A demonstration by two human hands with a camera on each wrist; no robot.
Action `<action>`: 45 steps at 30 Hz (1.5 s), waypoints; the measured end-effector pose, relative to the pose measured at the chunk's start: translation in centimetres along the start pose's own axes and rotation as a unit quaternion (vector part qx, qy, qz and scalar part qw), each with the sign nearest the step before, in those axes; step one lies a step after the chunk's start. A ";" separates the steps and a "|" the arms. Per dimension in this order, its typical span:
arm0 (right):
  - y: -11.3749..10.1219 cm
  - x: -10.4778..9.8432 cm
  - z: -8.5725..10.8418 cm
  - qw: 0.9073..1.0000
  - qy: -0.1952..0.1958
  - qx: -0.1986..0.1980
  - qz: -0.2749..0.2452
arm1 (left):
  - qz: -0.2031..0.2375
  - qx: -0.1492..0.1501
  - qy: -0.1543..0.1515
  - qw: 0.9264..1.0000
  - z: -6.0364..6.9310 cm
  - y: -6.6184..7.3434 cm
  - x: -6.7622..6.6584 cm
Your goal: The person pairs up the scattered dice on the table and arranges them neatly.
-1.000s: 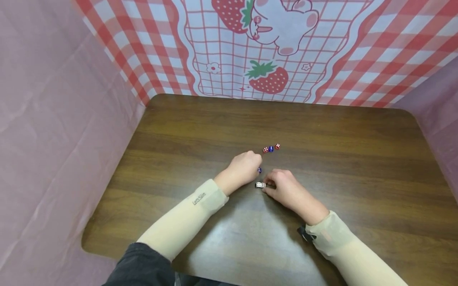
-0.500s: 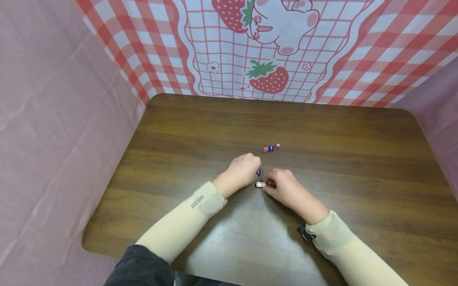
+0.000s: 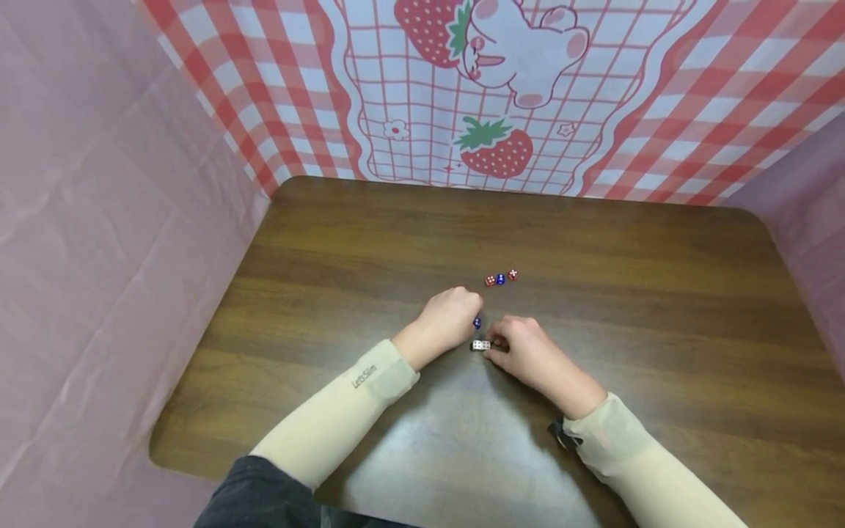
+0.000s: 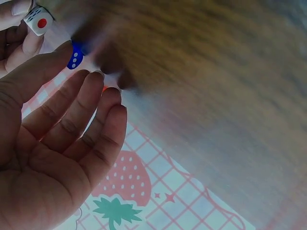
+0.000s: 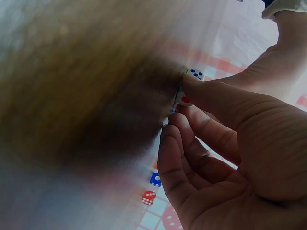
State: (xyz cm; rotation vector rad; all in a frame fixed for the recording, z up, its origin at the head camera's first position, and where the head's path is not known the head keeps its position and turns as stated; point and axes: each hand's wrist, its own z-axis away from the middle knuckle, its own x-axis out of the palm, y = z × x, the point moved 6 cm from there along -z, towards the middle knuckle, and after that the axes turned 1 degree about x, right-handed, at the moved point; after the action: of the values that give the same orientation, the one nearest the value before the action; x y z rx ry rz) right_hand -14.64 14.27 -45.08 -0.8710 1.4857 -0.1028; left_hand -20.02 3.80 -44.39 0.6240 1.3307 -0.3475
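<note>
In the head view, my left hand (image 3: 449,317) pinches a blue die (image 4: 75,56) between thumb and fingers, low over the table. Just nearer to me, two white dice (image 3: 481,345) with dark pips sit side by side on the wood. My right hand (image 3: 528,348) holds the right-hand white die (image 5: 183,99) at its thumb and fingertips; a red pip shows on that die's side. The blue die is slightly beyond the white pair, and I cannot tell whether it touches the table.
Farther back on the brown table (image 3: 370,235) lie a red die (image 3: 490,281), another blue die (image 3: 501,279) and a second red die (image 3: 513,275) in a loose row. A red-and-white checked cloth (image 3: 297,95) hangs at the back edge, and a pink cloth (image 3: 99,220) lines the left side.
My left hand has drawn the blue die slightly toward me, closer to the white pair and away from the back row. The right hand stays in place at the white dice.
</note>
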 end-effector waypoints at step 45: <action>1.3 -1.5 0.2 1.000 -0.009 0.022 0.009 | -0.001 -0.009 0.006 1.000 -0.1 -0.1 -0.1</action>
State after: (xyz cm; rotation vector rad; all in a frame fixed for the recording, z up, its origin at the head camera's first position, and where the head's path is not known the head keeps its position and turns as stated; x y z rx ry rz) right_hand -15.30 16.14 -44.63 -0.8219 1.4695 -0.1147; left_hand -20.18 3.72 -44.33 0.6099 1.3452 -0.3331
